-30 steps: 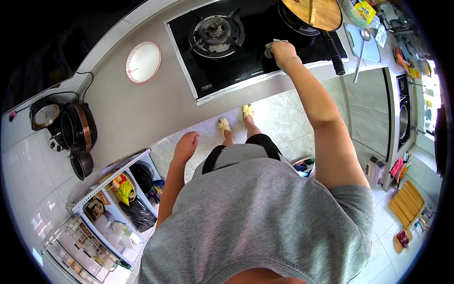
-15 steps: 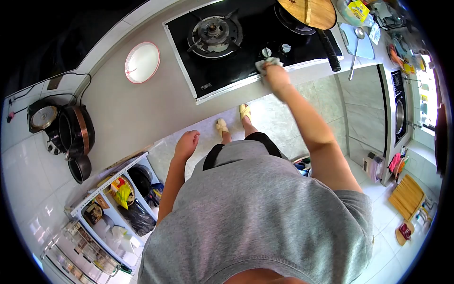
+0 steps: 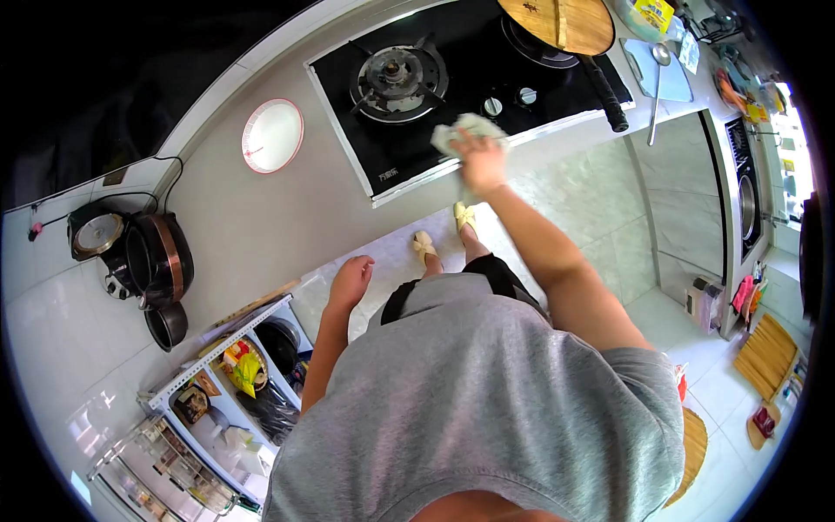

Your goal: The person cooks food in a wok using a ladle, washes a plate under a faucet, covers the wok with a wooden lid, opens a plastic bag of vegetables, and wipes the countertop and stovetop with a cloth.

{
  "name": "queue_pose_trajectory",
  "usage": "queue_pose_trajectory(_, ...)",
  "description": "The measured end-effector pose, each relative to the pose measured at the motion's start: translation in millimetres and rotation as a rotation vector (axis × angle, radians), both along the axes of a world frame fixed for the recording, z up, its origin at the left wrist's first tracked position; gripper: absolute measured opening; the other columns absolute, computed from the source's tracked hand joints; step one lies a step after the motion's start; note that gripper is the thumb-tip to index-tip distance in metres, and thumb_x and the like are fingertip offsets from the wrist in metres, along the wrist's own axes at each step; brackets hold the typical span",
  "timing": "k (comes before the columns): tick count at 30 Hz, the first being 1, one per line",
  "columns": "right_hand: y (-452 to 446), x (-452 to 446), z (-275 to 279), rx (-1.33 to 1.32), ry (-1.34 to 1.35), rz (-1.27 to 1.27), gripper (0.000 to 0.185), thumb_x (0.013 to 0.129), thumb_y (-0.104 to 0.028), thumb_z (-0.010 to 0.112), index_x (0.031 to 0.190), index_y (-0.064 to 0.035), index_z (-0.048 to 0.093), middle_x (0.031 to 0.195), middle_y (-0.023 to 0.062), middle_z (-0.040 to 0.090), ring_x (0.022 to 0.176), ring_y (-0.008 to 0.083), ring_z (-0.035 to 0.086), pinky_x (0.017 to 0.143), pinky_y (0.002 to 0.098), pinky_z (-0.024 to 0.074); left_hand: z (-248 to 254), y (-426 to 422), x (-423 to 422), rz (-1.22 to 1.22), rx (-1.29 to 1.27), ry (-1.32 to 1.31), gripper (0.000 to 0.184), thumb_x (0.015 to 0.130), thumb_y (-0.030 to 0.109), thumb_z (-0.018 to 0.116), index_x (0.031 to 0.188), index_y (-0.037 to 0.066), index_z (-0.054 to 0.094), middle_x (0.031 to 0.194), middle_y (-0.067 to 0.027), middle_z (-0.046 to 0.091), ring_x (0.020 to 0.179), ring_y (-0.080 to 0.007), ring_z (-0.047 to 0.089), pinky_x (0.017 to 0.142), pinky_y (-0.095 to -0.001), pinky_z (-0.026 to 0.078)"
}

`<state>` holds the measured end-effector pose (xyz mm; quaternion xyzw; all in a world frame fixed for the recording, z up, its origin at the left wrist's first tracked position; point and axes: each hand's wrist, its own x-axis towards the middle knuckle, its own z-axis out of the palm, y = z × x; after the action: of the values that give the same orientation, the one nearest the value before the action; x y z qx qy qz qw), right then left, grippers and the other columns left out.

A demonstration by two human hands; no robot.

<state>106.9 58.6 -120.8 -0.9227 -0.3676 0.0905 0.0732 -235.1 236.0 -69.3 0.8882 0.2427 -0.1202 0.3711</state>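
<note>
My right hand (image 3: 482, 161) presses a pale cloth (image 3: 465, 133) onto the front edge of the black glass gas hob (image 3: 404, 148), with the fingers spread over it. The cloth lies left of the two control knobs (image 3: 493, 106) and below the left burner (image 3: 398, 83). My left hand (image 3: 351, 280) hangs in the air in front of the counter, with nothing in it and its fingers loosely bent and slightly apart. A white bowl with a red rim (image 3: 272, 136) stands on the counter left of the hob.
A pan with a wooden lid (image 3: 565, 22) sits on the right burner, its black handle (image 3: 604, 96) reaching past the front edge. Right of it, a ladle (image 3: 657, 87) lies on a light-blue board (image 3: 639, 63). Black pots (image 3: 156, 261) stand at the left end, above a shelf rack (image 3: 252, 370).
My right hand has moved left along the hob's front edge with the cloth, from below the knobs towards the left burner. The cloth is spread wider. My left hand stays free.
</note>
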Motion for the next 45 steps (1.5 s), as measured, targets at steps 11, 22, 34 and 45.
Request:
queue_pose_trajectory(11,59.0,-63.8,-28.1,-0.115,0.004,0.101,0.062,0.087,-0.014,0.052,0.148,-0.0156,0.042,0.162,0.01,0.023,0.131,0.0451,0.04,0.113,0.0458,0.0334,-6.6,-2.0,-5.4,0.173,-0.109,-0.106,0.017,0.093,0.011,0.06,0.107,0.004,0.065,0.099,-0.016,0.067,0.087,-0.0276,0.066,0.076,-0.0364,0.055)
queue_pose_trajectory(22,124.6,-113.0,8.3,1.005,2.04,-0.116,0.061,0.079,0.003,0.049,0.138,-0.0097,0.052,0.135,0.0126,0.056,0.117,0.0259,0.059,0.099,0.039,0.0495,18.7,28.6,17.3,0.79,-0.438,-0.191,0.038,0.099,0.032,0.058,0.123,0.002,0.059,0.114,-0.0124,0.066,0.099,-0.0236,0.065,0.085,-0.0361,0.053)
queue_pose_trajectory(34,56.2,-129.1,70.1,1.211,2.451,-0.429,0.059,0.094,-0.044,0.059,0.137,-0.0054,0.051,0.136,0.0115,0.057,0.124,0.0262,0.054,0.109,0.0399,0.0397,30.4,3.1,68.4,0.756,-1.032,-0.305,0.055,0.091,0.037,0.07,0.128,0.001,0.052,0.126,-0.0123,0.059,0.112,-0.0215,0.059,0.097,-0.0403,0.048)
queue_pose_trajectory(45,47.9,-75.8,8.0,0.943,1.166,-0.602,0.048,0.087,-0.019,0.064,0.133,-0.0081,0.055,0.102,0.0043,0.067,0.08,0.0165,0.063,0.071,0.0315,0.0512,-6.7,62.1,104.4,0.727,-0.339,-0.442,0.071,0.087,0.03,0.074,0.139,-0.005,0.04,0.137,-0.0222,0.049,0.126,-0.0294,0.05,0.107,-0.0394,0.038)
